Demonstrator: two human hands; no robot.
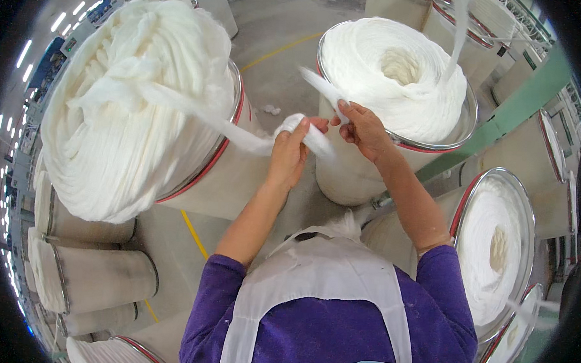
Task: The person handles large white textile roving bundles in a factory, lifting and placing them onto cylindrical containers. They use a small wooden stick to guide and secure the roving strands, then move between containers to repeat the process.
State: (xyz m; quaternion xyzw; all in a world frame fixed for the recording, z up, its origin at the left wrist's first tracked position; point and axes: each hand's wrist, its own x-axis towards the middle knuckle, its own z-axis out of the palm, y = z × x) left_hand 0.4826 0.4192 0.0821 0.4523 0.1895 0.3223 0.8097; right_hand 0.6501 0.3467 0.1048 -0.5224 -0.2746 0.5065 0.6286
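Observation:
A thick, fluffy white fibre sliver (238, 136) runs from the heaped can at the left to my left hand (291, 149). My left fingers are closed round it, and its loose end hangs past them on the right. Close beside, my right hand (364, 128) pinches a separate short piece of white sliver (322, 85) between thumb and fingers; its tip points up and left. The two hands are near each other, above the gap between the left can (223, 179) and the can at the upper right (342, 174). White sliver coils (146, 106) bulge high over the left can's rim.
Coiled white sliver (396, 76) fills the upper right can, a strand rising from it. Another full can (493, 246) stands by my right elbow. A green beam (490, 134) slants along the right. More cans (104, 280) stand at lower left, near a yellow floor line (194, 234).

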